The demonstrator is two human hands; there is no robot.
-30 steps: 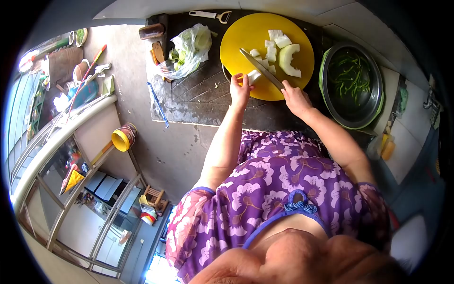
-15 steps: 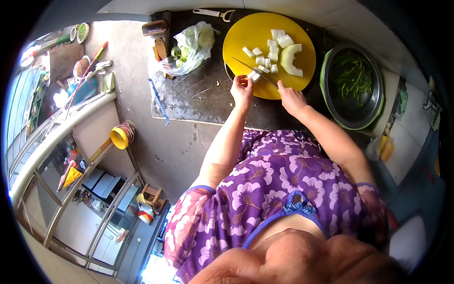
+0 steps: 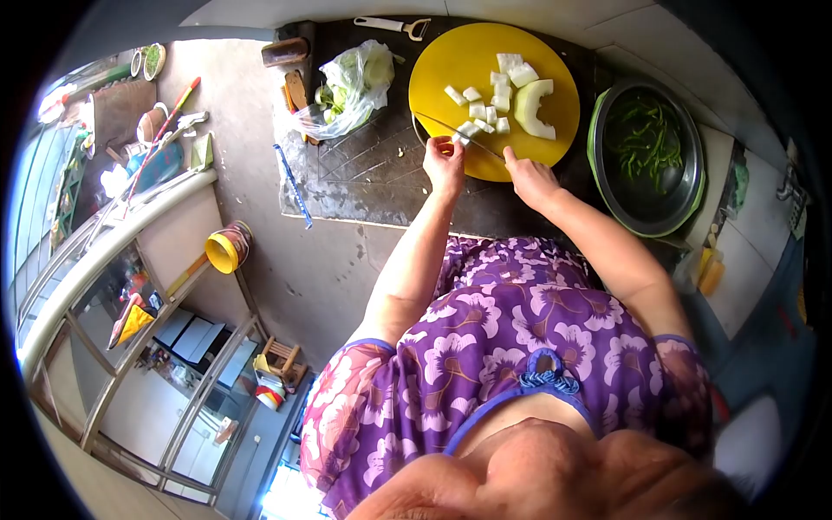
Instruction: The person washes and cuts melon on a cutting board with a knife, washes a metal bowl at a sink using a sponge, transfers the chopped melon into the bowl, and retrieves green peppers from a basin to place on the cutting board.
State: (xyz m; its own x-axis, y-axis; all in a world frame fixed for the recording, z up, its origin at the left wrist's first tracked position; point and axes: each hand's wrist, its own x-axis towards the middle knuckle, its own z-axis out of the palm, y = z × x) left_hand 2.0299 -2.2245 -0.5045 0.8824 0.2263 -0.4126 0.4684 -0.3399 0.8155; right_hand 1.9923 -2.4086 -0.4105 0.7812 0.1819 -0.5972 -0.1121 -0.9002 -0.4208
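Right hand point(image 3: 530, 179) closed on long, thin metal knife point(image 3: 458, 133); blade axis runs forward-left from grip, meeting white vegetable block point(image 3: 460, 140); left hand point(image 3: 445, 165) nearer, fingertips pinching block's near side; round yellow board point(image 3: 433, 69) beneath.

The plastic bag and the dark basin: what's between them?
In the head view: a round yellow cutting board with pale cut pieces, and a knife over it.

There on the tabletop point(image 3: 355, 186) sits the board point(image 3: 446, 65), most cubes point(image 3: 477, 110) left of a curved chunk point(image 3: 527, 111) upon it. A bag point(image 3: 362, 76) rests left, the peeler point(image 3: 380, 23) beyond that; off right, pods point(image 3: 648, 143) lie in a basin point(image 3: 607, 186).
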